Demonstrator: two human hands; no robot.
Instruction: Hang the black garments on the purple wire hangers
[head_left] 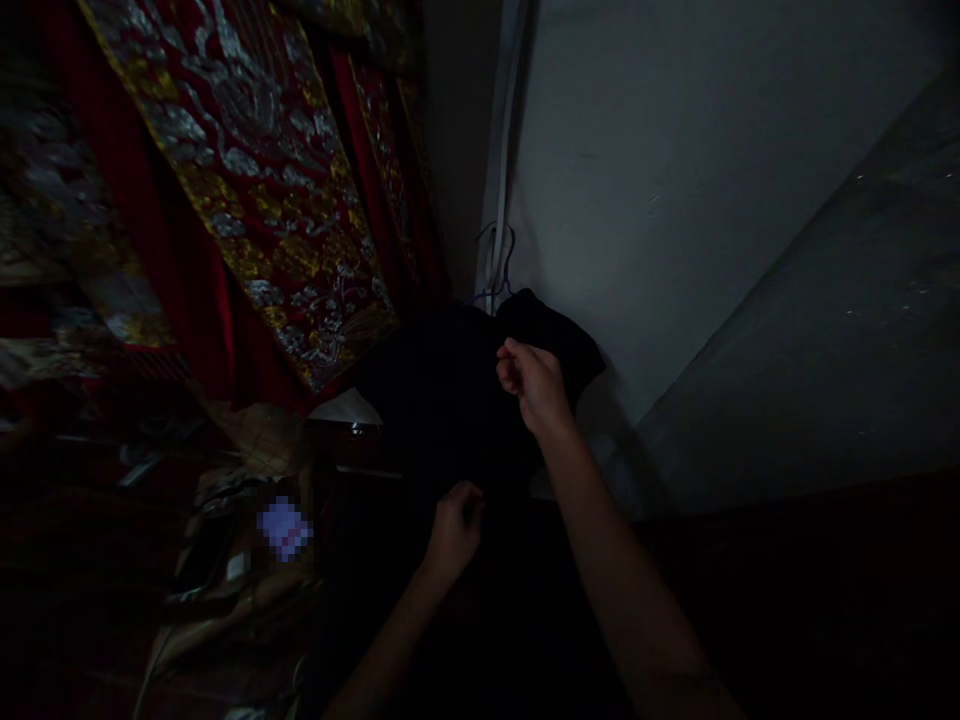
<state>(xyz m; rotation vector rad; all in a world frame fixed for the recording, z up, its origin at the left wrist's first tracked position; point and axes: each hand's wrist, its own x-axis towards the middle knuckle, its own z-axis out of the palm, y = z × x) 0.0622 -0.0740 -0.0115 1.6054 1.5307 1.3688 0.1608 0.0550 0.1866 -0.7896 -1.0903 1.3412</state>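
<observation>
Hanging by the wall (pixel 637 180) on a hanger (pixel 507 275), the dark shirt (pixel 442 390) sits behind your hands. Your right hand (pixel 531 383) is curled up near its shoulder, your left hand (pixel 456 525) curled lower; too dark to tell whether either grips cloth.

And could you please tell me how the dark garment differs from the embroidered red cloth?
The dark garment looks plain, while the red cloth carries gold and silver embroidery. The dark garment's top sits at a purple hanger, whereas the red cloth reaches the picture's top edge. Both are fabric.
</observation>
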